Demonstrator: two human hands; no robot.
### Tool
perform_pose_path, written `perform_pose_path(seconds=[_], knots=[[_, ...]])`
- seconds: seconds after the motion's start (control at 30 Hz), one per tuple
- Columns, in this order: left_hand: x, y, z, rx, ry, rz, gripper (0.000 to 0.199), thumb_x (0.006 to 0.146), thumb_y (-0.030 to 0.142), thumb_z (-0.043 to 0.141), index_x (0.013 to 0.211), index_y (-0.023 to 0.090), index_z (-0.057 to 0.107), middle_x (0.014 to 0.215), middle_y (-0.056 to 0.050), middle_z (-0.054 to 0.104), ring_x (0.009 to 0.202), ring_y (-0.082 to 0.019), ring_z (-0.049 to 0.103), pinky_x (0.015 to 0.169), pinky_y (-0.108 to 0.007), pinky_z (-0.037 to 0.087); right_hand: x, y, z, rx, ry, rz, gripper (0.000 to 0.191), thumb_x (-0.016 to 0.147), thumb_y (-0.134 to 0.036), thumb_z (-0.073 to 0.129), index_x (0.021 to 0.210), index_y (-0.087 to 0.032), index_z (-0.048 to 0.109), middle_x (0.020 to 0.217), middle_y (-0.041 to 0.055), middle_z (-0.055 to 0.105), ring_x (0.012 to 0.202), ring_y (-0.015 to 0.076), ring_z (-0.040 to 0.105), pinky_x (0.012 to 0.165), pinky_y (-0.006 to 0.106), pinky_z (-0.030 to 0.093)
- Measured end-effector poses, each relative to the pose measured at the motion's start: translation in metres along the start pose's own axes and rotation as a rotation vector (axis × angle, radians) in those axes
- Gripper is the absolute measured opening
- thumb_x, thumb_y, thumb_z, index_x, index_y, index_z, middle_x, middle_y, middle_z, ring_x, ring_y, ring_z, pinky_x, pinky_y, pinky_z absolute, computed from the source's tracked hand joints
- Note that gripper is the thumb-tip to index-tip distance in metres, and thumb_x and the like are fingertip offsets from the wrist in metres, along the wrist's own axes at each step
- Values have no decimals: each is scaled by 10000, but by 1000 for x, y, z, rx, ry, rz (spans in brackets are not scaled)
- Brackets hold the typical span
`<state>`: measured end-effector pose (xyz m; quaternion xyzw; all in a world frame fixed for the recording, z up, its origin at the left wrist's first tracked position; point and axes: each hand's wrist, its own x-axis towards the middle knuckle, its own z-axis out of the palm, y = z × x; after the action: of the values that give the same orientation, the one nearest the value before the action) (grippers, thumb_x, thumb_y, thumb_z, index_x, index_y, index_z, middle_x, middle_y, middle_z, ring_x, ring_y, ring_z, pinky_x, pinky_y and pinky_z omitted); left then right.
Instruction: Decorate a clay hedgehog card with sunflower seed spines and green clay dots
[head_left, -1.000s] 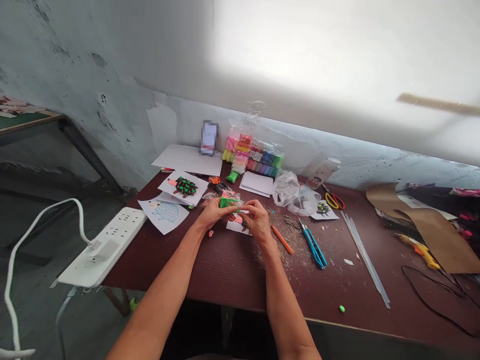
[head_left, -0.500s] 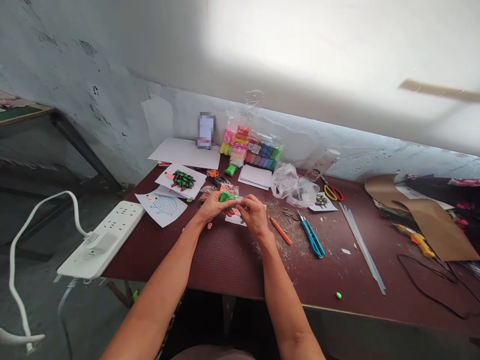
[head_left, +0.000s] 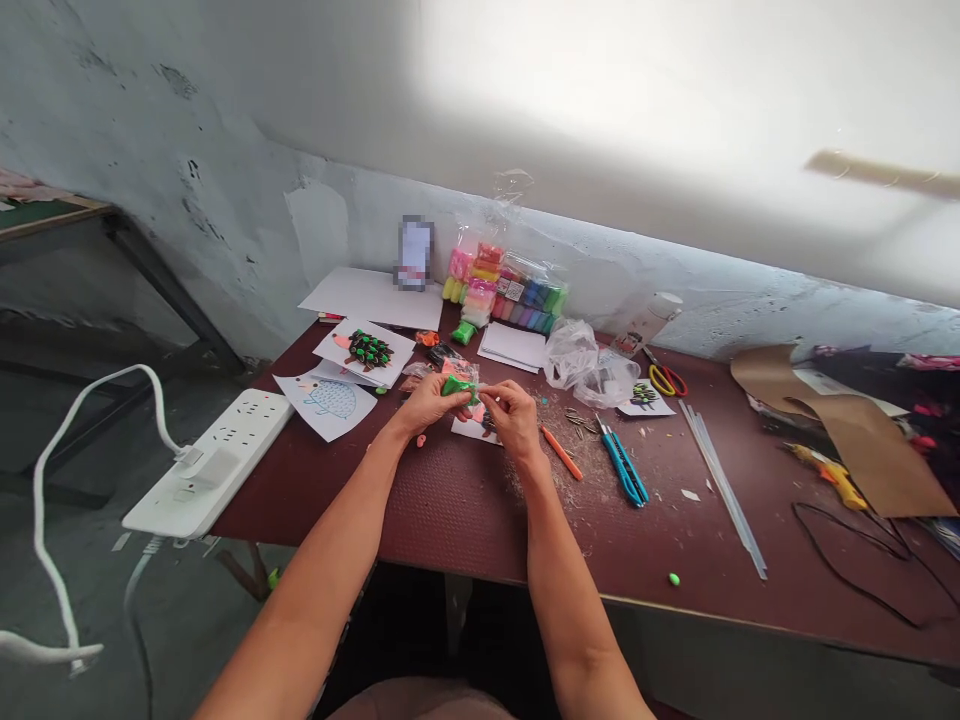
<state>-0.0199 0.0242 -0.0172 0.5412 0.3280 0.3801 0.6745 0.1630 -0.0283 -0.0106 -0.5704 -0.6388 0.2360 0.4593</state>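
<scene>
In the middle of the table, a packet of bright green modelling clay (head_left: pixel 459 386) is held up in my left hand (head_left: pixel 426 406), thumb and fingers closed on it. My right hand (head_left: pixel 514 418) pinches the clear wrapper at the packet's right end. Below the hands lies a card (head_left: pixel 474 430) with pink and dark clay on it, partly covered by them. A small pink clay ball (head_left: pixel 421 440) sits near my left wrist. To the left are a hedgehog card with black and green pieces (head_left: pixel 371 350) and a blue hedgehog drawing (head_left: pixel 330 402).
An orange tool (head_left: pixel 561 452), a blue utility knife (head_left: pixel 624 468) and red-yellow scissors (head_left: pixel 666 380) lie right. Beyond are glue sticks (head_left: pixel 724 490) and a yellow glue gun (head_left: pixel 840 480). Colourful clay packs (head_left: pixel 517 292) stand at the wall. A power strip (head_left: pixel 214 465) borders the left edge.
Both hands stay together at the packet; the right fingers have shifted slightly on the wrapper. More of the card beneath shows now. The camera view has moved a little.
</scene>
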Motion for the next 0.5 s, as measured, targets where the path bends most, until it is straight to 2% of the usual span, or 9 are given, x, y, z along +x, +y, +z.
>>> perform_pose_path(seconds=[0.13, 0.27, 0.33, 0.4, 0.5], knots=[[-2, 0, 2, 37, -2, 24, 558, 684, 557, 943, 907, 152, 629, 705, -4, 703, 559, -151, 696, 517, -243, 575, -2, 3, 0, 99, -86, 54, 303, 904, -496, 717, 1029, -262, 863, 900, 23, 627, 584, 113, 461, 444, 241, 442], [0, -2, 5, 106, 49, 104, 528, 824, 649, 804, 946, 198, 556, 661, 47, 620, 435, -112, 579, 389, -203, 433, -4, 3, 7, 34, -147, -21, 280, 932, -454, 721, 1106, -279, 854, 894, 16, 617, 639, 123, 511, 552, 257, 499], [2, -6, 8, 175, 120, 149, 450, 899, 617, 737, 933, 208, 551, 678, 48, 604, 439, -104, 557, 399, -204, 421, -4, 1, 11, -56, -148, -79, 227, 955, -394, 719, 1086, -267, 855, 881, 22, 636, 691, 138, 557, 649, 274, 511], [5, -11, 10, 259, 225, 217, 349, 957, 535, 686, 916, 214, 556, 700, 38, 605, 499, -115, 583, 464, -214, 459, -5, -3, 15, -147, -127, -129, 193, 976, -350, 707, 1049, -249, 855, 887, 36, 663, 741, 154, 596, 724, 289, 505], [9, -17, 12, 398, 362, 288, 221, 1003, 414, 622, 910, 220, 573, 742, 9, 636, 615, -153, 636, 580, -244, 509, -7, -8, 18, -264, -114, -179, 196, 1009, -323, 670, 1043, -247, 847, 942, 60, 702, 785, 172, 628, 755, 293, 485]])
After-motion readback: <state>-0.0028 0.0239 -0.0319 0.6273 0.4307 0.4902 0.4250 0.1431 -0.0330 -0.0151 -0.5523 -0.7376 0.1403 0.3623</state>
